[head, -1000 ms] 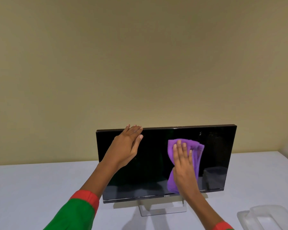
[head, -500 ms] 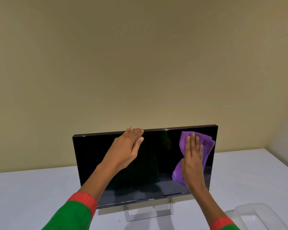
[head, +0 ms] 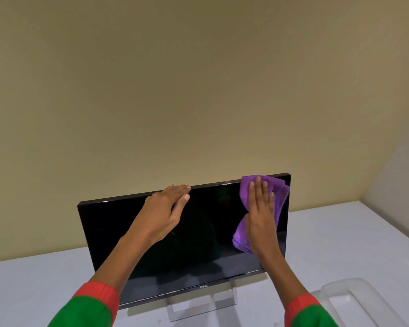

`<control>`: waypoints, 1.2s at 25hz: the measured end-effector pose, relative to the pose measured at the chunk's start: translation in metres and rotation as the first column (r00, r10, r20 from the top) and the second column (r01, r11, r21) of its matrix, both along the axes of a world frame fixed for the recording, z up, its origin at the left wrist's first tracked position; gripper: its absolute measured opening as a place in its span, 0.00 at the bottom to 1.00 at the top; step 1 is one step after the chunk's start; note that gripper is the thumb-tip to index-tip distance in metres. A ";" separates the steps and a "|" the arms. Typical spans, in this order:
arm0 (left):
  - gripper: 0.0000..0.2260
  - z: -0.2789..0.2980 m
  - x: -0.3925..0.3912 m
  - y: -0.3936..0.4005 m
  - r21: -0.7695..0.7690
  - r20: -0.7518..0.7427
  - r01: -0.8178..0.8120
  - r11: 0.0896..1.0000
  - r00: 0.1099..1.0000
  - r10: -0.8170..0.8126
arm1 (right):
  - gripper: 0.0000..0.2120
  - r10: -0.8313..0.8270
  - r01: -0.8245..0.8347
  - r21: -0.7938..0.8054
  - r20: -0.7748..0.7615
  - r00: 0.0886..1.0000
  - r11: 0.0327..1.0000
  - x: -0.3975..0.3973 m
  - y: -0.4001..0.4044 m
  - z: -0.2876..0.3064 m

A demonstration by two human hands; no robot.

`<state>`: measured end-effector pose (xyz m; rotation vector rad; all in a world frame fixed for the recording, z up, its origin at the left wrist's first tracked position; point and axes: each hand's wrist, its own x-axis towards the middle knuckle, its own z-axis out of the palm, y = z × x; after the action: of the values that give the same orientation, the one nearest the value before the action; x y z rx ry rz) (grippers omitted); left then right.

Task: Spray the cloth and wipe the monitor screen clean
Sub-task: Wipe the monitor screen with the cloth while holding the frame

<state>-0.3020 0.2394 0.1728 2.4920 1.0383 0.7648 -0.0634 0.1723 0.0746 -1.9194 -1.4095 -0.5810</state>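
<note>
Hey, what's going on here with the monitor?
A person is wiping a monitor that stands on a white table. The right hand presses a purple cloth flat against the screen's upper right corner. The left hand rests on the monitor's top edge, steadying it. A clear plastic container sits on the table to the right.

- Back wall (head: pixel 198 90): flat tan/beige paint, bare, fills most of the view.
- Side wall (head: pixel 399 175) on the right: paler, grey-white, meets the back wall at a corner.
- Counter (head: pixel 33 291): smooth white top, runs wall to wall, butts against both walls.
- Clear plastic tray (head: pixel 364 300) on the counter, near right corner of view, partly cut off by the frame edge.
- Light: soft, even, warm; faint shadows on the counter; source out of view.
</note>
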 end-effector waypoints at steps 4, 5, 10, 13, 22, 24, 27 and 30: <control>0.17 0.001 -0.001 0.003 0.012 0.000 0.032 0.999 0.999 -0.032 | 0.39 -0.141 0.151 0.022 -0.244 0.959 0.988 0.014 -0.008 -0.023; 0.16 0.000 -0.001 0.003 0.018 0.010 0.030 0.999 0.999 -0.031 | 0.40 -0.179 0.194 0.019 -0.299 0.937 0.981 0.007 -0.010 -0.031; 0.16 0.000 0.000 0.003 0.024 0.056 0.014 1.000 0.998 -0.015 | 0.47 -0.030 0.033 0.010 -0.242 0.970 0.999 -0.028 -0.014 -0.039; 0.15 -0.001 0.000 0.003 0.019 0.079 0.021 1.000 0.997 -0.023 | 0.43 0.002 0.006 0.035 -0.224 0.975 0.999 -0.006 -0.007 -0.007; 0.21 -0.003 -0.018 0.007 0.001 -0.067 0.092 0.996 0.994 -0.091 | 0.36 -0.168 0.254 0.093 -0.528 0.833 0.963 0.008 -0.010 -0.024; 0.22 -0.002 -0.029 0.007 0.006 -0.084 0.092 0.996 0.992 -0.091 | 0.35 -0.220 0.297 0.041 -0.578 0.786 0.954 -0.016 -0.014 -0.044; 0.20 -0.001 -0.044 0.009 0.031 -0.097 0.084 0.996 0.992 -0.080 | 0.34 -0.208 0.239 -0.009 -0.523 0.827 0.971 -0.048 -0.015 -0.049; 0.22 -0.002 -0.056 0.010 0.057 -0.135 0.084 0.995 0.988 -0.076 | 0.35 -0.115 0.125 -0.008 -0.456 0.883 0.992 -0.047 -0.012 -0.027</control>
<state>-0.3581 0.2494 0.1704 2.6521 0.9641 0.6241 -0.1100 0.1601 0.0476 -1.9710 -0.9835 -0.1749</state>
